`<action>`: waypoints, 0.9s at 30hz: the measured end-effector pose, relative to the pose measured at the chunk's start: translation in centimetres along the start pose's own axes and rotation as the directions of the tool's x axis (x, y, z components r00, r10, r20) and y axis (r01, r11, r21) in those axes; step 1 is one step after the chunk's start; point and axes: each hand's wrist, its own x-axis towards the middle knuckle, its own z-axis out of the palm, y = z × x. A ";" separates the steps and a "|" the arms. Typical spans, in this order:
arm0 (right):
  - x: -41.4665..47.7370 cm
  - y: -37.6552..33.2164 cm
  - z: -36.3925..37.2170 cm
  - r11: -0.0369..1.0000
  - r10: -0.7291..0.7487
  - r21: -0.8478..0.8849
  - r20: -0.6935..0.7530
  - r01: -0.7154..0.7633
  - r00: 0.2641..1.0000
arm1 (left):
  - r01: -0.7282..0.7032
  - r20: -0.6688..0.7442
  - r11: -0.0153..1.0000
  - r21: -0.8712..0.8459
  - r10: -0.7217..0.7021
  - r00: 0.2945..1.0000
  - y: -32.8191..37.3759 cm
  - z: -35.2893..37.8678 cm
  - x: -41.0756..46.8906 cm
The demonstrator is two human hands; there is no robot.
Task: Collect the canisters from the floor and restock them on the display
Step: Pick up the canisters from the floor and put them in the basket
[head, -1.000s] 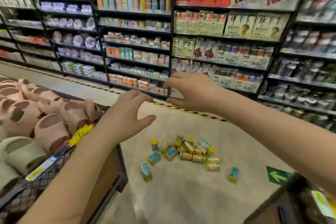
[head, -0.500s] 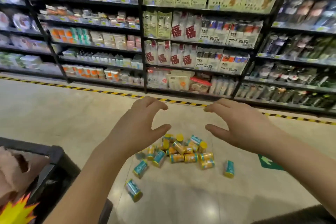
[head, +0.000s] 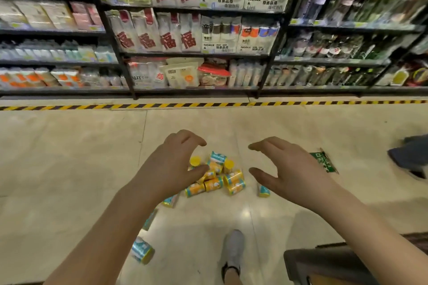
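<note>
Floor canisters, partly hidden by hands, seem untouched.

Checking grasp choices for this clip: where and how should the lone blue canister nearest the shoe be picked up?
Probably around the middle of its round body, from above, pinched across its width. The canister lies on its side on the floor, apart from the pile, with bare floor along both long sides.

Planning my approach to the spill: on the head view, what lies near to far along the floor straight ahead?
Grey shoe → pile of canisters → black-and-yellow floor tape → shelving unit.
</note>
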 end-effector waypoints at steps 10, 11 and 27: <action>9.1 15.1 6.9 0.999 0.017 0.048 0.035 -0.018 0.999 | 0.087 0.097 0.992 -0.090 -0.078 0.992 -2.5 13.1 13.1; 10.2 16.3 7.9 0.999 0.023 0.045 0.040 -0.024 0.999 | 0.094 0.107 0.991 -0.091 -0.084 0.991 -3.1 14.5 14.2; 20.4 30.3 39.6 0.994 0.041 0.103 0.068 -0.048 0.997 | 0.223 0.462 0.975 0.019 -0.207 0.863 -19.4 44.7 22.0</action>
